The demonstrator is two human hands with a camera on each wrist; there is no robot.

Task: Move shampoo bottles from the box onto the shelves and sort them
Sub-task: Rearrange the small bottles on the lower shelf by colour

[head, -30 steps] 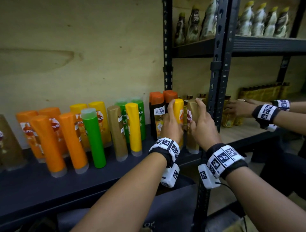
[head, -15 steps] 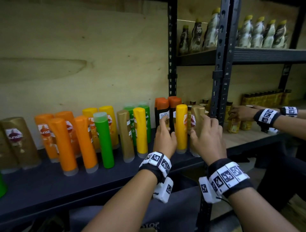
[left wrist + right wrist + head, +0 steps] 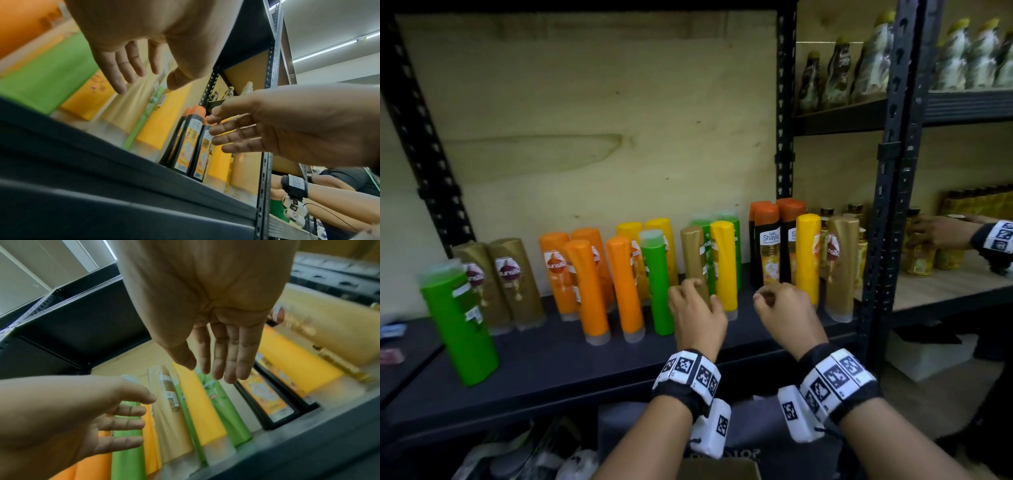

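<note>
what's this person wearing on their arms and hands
Both forearms are bare, no sleeves or gloves. The left hand and right hand each have a black wristband covered in white square tags with black patterns, plus a small white box underneath.

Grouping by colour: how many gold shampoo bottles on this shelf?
4 gold shampoo bottles: two together at the left, one mid-row behind the left hand, one at the right end. Others may be hidden.
</note>
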